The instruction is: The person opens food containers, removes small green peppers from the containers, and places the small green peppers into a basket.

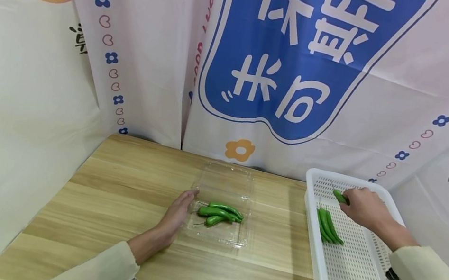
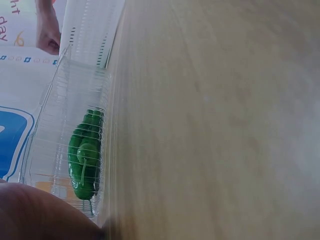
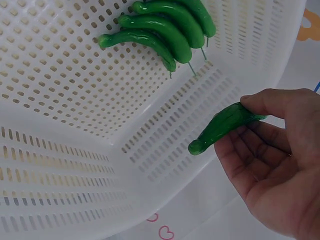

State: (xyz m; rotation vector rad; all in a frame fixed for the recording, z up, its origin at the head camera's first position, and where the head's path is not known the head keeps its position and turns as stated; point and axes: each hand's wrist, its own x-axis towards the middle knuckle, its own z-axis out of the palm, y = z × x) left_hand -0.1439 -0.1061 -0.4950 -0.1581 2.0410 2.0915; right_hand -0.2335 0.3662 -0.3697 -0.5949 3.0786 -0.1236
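My right hand [image 1: 363, 205] pinches a green chili pepper [image 3: 220, 129] between thumb and fingers, over the far end of a white perforated plastic basket [image 1: 355, 268]. Several more green chili peppers [image 3: 157, 31] lie side by side on the basket floor, against its left side in the head view. My left hand [image 1: 174, 214] rests along the left side of a clear plastic clamshell box [image 1: 227, 178], its fingers extended. The box's lid is folded back, away from me. Several green chili peppers [image 1: 216, 211] lie in the box's near half.
The box and basket stand on a wooden tabletop [image 1: 111, 210], the basket at the right. Printed cloth [image 1: 154, 53] hangs behind the table and along both sides. The basket's raised rim [image 1: 312, 248] stands between the box and the peppers in the basket.
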